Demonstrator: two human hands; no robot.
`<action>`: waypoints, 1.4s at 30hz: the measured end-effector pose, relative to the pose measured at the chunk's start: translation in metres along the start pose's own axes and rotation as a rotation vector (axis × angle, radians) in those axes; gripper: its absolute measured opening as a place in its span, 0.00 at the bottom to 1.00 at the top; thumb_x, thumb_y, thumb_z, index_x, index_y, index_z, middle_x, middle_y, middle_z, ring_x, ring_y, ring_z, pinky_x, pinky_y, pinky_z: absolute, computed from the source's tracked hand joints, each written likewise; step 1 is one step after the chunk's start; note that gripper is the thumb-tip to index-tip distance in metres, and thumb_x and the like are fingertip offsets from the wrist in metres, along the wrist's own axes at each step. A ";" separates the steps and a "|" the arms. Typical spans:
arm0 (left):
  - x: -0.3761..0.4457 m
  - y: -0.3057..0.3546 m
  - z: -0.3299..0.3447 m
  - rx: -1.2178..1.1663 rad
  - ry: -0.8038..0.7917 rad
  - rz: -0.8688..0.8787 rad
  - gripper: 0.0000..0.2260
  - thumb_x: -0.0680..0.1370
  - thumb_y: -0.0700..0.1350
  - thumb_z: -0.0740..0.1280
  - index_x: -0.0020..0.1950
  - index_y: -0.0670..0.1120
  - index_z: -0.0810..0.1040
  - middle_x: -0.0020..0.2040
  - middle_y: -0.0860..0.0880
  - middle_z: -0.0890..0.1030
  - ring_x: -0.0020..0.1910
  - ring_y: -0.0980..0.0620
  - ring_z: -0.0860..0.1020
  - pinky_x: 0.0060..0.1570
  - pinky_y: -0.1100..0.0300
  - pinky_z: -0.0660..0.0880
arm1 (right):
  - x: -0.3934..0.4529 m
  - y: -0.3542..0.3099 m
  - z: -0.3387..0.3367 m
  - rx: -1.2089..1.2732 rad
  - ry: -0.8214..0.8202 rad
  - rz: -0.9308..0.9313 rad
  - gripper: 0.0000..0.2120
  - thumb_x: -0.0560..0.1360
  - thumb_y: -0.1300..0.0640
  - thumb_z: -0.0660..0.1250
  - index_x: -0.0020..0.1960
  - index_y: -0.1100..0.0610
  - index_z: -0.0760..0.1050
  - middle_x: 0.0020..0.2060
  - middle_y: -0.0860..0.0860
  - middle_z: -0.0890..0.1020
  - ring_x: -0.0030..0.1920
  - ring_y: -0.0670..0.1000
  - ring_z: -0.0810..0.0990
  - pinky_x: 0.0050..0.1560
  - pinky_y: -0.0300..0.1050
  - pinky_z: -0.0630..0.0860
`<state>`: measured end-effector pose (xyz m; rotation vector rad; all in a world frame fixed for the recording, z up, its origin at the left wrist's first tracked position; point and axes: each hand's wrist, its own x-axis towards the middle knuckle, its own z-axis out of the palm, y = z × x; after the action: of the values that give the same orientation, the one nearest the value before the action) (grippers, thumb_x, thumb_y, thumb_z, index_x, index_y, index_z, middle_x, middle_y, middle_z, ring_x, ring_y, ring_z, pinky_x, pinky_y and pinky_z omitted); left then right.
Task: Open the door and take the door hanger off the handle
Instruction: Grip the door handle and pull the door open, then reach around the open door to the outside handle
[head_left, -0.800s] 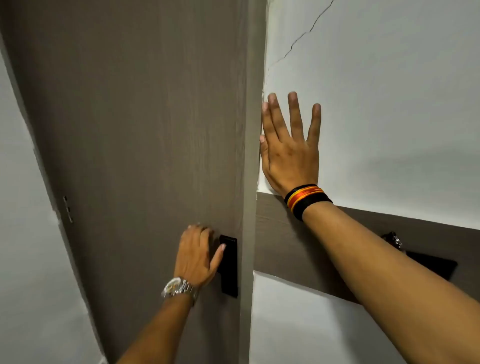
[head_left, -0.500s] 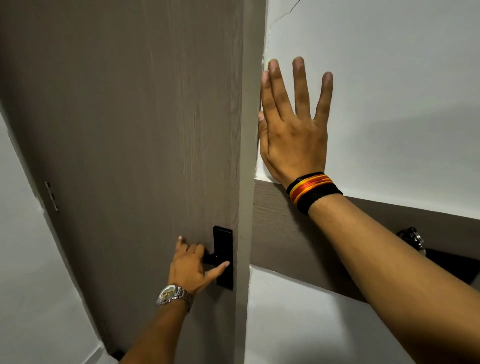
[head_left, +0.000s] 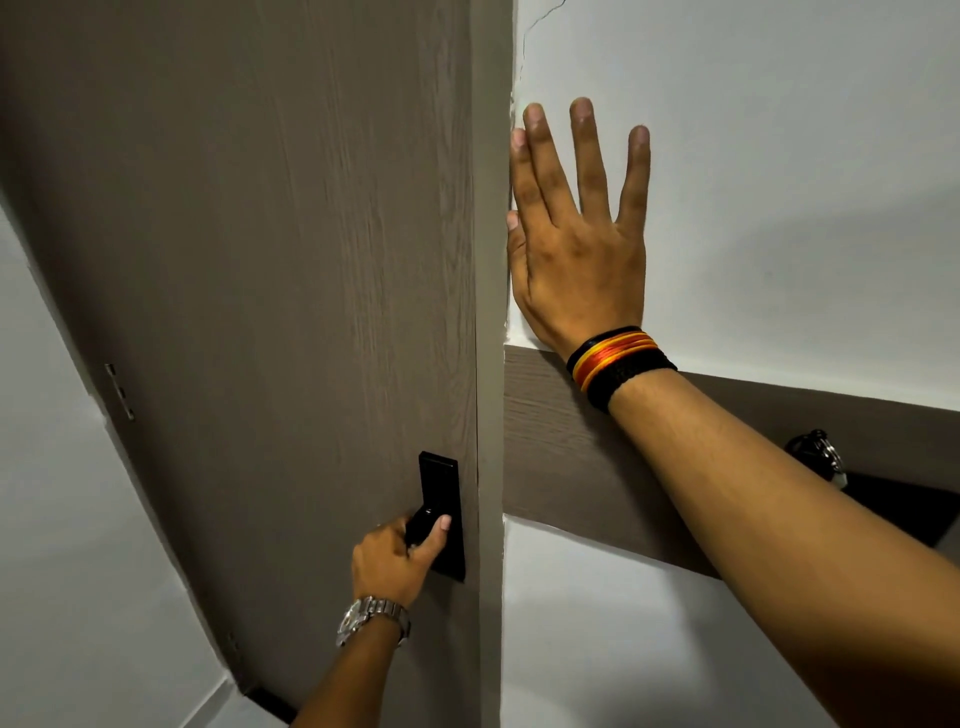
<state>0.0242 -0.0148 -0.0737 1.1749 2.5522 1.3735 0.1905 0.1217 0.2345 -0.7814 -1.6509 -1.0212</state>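
A brown wood-grain door (head_left: 270, 270) fills the left and middle of the view and sits flush with its frame. Near its right edge is a black handle plate (head_left: 440, 486) with a black lever handle (head_left: 422, 522). My left hand (head_left: 392, 564), with a metal watch on the wrist, is wrapped around that lever. My right hand (head_left: 574, 239), with coloured thread bands on the wrist, lies flat with fingers spread on the white wall beside the door frame (head_left: 491, 364). No door hanger shows on this side.
A brown wooden band (head_left: 550, 452) runs across the white wall (head_left: 779, 156) to the right. A dark object with a metal ring (head_left: 818, 454) hangs on it behind my right forearm. A hinge (head_left: 120, 392) marks the door's left edge. Pale floor shows at lower left.
My left hand went from lying flat beside the handle plate to closing around the lever. The right hand stayed pressed on the wall while the view shifted slightly.
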 end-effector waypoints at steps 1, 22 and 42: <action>-0.002 -0.004 -0.003 0.005 0.005 0.028 0.43 0.62 0.84 0.53 0.37 0.45 0.81 0.25 0.49 0.77 0.26 0.51 0.78 0.26 0.58 0.73 | -0.001 0.000 0.001 0.000 -0.002 -0.004 0.29 0.85 0.46 0.47 0.83 0.56 0.50 0.82 0.54 0.57 0.82 0.60 0.54 0.77 0.69 0.48; -0.056 -0.066 -0.137 0.360 -0.058 0.571 0.18 0.72 0.65 0.67 0.41 0.50 0.78 0.45 0.53 0.81 0.51 0.50 0.80 0.72 0.50 0.72 | -0.060 -0.024 -0.046 0.497 -0.090 -0.276 0.16 0.80 0.53 0.62 0.62 0.58 0.79 0.64 0.59 0.81 0.67 0.60 0.77 0.78 0.64 0.56; -0.129 -0.121 -0.274 0.418 -0.208 0.415 0.29 0.74 0.61 0.64 0.70 0.46 0.77 0.68 0.51 0.77 0.67 0.49 0.77 0.63 0.49 0.79 | -0.291 -0.252 -0.119 1.404 -1.504 -0.273 0.37 0.68 0.49 0.70 0.75 0.47 0.64 0.56 0.53 0.81 0.52 0.56 0.81 0.45 0.43 0.72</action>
<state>-0.0508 -0.3300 -0.0338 1.8851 2.6084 0.7046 0.1057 -0.1002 -0.0913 -0.1883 -3.0207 1.0528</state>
